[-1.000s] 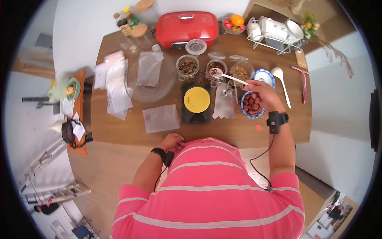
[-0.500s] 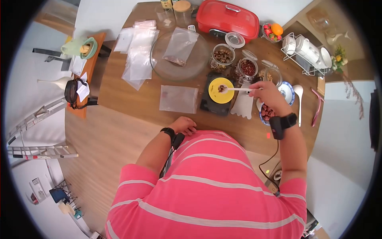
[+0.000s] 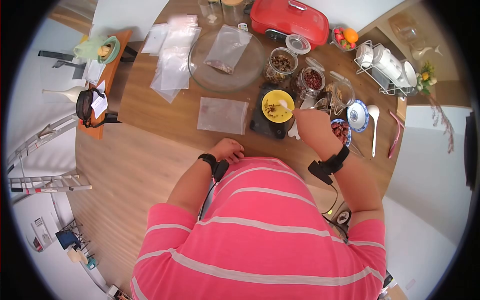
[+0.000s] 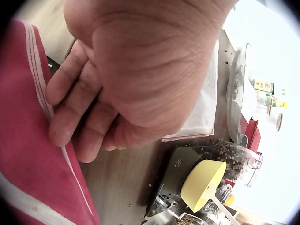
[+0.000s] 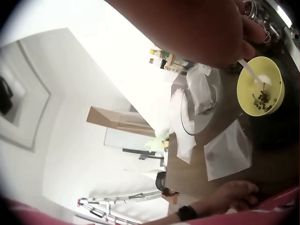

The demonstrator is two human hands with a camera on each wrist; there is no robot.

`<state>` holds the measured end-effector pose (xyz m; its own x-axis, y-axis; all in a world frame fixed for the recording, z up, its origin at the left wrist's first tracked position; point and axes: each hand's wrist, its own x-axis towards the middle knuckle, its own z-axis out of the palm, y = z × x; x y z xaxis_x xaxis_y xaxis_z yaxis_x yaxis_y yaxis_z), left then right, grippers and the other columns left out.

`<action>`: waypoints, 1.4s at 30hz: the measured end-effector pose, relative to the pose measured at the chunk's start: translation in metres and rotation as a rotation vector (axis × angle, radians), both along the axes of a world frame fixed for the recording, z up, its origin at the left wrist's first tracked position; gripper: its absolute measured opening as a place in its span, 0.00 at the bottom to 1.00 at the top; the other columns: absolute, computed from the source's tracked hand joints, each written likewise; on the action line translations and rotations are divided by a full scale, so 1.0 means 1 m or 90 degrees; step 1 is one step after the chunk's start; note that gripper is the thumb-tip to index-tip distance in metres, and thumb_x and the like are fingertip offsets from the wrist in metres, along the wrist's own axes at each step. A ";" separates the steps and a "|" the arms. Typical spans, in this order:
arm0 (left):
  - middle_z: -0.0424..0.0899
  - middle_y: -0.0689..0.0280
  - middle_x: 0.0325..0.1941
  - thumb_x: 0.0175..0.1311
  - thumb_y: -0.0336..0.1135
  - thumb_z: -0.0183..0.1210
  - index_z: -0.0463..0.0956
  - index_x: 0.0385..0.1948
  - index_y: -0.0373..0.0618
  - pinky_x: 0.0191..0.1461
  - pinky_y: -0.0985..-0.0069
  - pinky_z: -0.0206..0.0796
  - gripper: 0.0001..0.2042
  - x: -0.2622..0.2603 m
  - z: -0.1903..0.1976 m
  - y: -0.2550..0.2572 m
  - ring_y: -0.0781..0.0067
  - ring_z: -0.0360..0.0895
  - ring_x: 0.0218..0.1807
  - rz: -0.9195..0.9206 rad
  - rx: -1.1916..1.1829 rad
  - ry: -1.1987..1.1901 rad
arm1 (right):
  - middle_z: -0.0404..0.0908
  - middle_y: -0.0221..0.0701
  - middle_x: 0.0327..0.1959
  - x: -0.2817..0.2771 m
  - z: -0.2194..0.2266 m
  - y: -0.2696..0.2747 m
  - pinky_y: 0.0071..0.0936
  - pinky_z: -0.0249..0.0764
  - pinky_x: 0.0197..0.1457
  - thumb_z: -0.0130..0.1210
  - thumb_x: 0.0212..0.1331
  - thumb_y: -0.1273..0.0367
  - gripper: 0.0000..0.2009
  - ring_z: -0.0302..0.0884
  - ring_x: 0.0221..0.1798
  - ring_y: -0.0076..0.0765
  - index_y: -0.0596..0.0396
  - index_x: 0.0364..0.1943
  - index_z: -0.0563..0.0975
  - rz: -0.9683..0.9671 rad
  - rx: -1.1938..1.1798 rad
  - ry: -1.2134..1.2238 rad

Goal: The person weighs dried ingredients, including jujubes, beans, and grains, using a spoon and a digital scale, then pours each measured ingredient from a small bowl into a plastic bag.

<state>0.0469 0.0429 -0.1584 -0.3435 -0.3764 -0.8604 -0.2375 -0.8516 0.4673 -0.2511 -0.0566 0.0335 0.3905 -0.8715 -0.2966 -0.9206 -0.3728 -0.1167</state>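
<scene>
My right hand (image 3: pixel 315 131) grips the handle of a white spoon (image 3: pixel 286 106). The spoon's head is inside a small yellow bowl (image 3: pixel 278 95), tipped among dark, dried bits (image 5: pixel 263 99) on its bottom. Under the bowl is a black kitchen scale (image 3: pixel 264 128). By the table's front edge, close to the pink shirt, rests my left hand (image 3: pixel 227 149), its fingers loosely bent and holding nothing. A flat clear plastic bag (image 3: pixel 222 116) lies just beyond it.
Behind the scale stand open glass jars of dried bits (image 3: pixel 281 64) and red beans (image 3: pixel 312 79). A blue-rimmed bowl (image 3: pixel 358 115) and a white ladle (image 3: pixel 374 132) are at the right. Left of the jars, a large glass dish (image 3: pixel 200 82) holds a partly filled bag (image 3: pixel 227 50).
My right hand has carried the loaded spoon left from the jars to over the yellow bowl and turned it; dark bits now lie in the bowl. My left hand stays at the table edge.
</scene>
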 end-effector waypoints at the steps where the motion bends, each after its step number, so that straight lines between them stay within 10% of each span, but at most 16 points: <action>1: 0.88 0.56 0.37 0.66 0.37 0.55 0.79 0.47 0.38 0.26 0.73 0.76 0.14 0.000 0.000 0.000 0.68 0.84 0.27 0.001 -0.004 -0.004 | 0.86 0.37 0.34 -0.001 0.003 0.004 0.42 0.80 0.40 0.56 0.57 0.69 0.10 0.85 0.39 0.48 0.47 0.42 0.84 0.039 -0.025 -0.002; 6: 0.88 0.56 0.38 0.67 0.37 0.54 0.79 0.47 0.37 0.27 0.73 0.76 0.14 0.000 0.000 -0.001 0.68 0.84 0.27 0.004 -0.007 -0.004 | 0.86 0.36 0.31 -0.015 0.042 0.010 0.43 0.79 0.38 0.58 0.57 0.68 0.09 0.85 0.38 0.47 0.50 0.42 0.82 0.045 -0.128 0.013; 11: 0.88 0.56 0.38 0.68 0.37 0.55 0.79 0.48 0.36 0.28 0.73 0.76 0.15 0.000 -0.001 -0.001 0.68 0.84 0.27 -0.002 -0.006 -0.008 | 0.86 0.37 0.30 -0.074 0.065 -0.017 0.31 0.76 0.33 0.57 0.61 0.66 0.15 0.82 0.28 0.34 0.58 0.49 0.81 -0.403 -0.102 -0.383; 21: 0.87 0.57 0.38 0.67 0.39 0.56 0.79 0.48 0.39 0.26 0.71 0.73 0.15 -0.002 0.008 -0.004 0.68 0.83 0.28 -0.020 0.003 -0.027 | 0.85 0.29 0.37 -0.122 -0.015 -0.048 0.17 0.68 0.27 0.56 0.65 0.66 0.20 0.72 0.25 0.17 0.61 0.57 0.75 -0.697 0.148 -0.763; 28: 0.87 0.58 0.38 0.69 0.39 0.55 0.78 0.49 0.38 0.25 0.73 0.72 0.15 0.000 -0.001 -0.003 0.68 0.84 0.29 -0.008 0.010 -0.018 | 0.85 0.36 0.40 -0.128 -0.009 -0.025 0.26 0.76 0.33 0.58 0.63 0.61 0.23 0.81 0.33 0.26 0.61 0.58 0.75 -0.641 0.020 -0.437; 31: 0.87 0.57 0.38 0.68 0.38 0.55 0.77 0.49 0.37 0.22 0.74 0.70 0.15 0.000 -0.002 -0.003 0.67 0.83 0.28 0.003 0.017 -0.016 | 0.84 0.35 0.39 -0.124 0.018 0.009 0.34 0.76 0.41 0.60 0.62 0.60 0.15 0.82 0.36 0.32 0.57 0.44 0.81 -0.522 -0.353 -0.293; 37: 0.87 0.57 0.37 0.68 0.38 0.56 0.78 0.49 0.37 0.24 0.72 0.73 0.15 -0.001 -0.002 -0.009 0.66 0.84 0.27 -0.025 0.026 -0.026 | 0.80 0.30 0.27 -0.074 -0.004 0.066 0.22 0.71 0.33 0.59 0.65 0.60 0.11 0.76 0.29 0.22 0.53 0.36 0.81 -0.328 0.591 -0.545; 42: 0.87 0.57 0.37 0.68 0.39 0.56 0.78 0.49 0.38 0.25 0.72 0.74 0.15 -0.001 -0.001 -0.008 0.67 0.83 0.27 -0.030 0.030 -0.030 | 0.78 0.30 0.21 -0.043 -0.127 0.068 0.24 0.68 0.25 0.58 0.65 0.55 0.17 0.74 0.21 0.23 0.55 0.31 0.81 -0.332 0.556 -0.366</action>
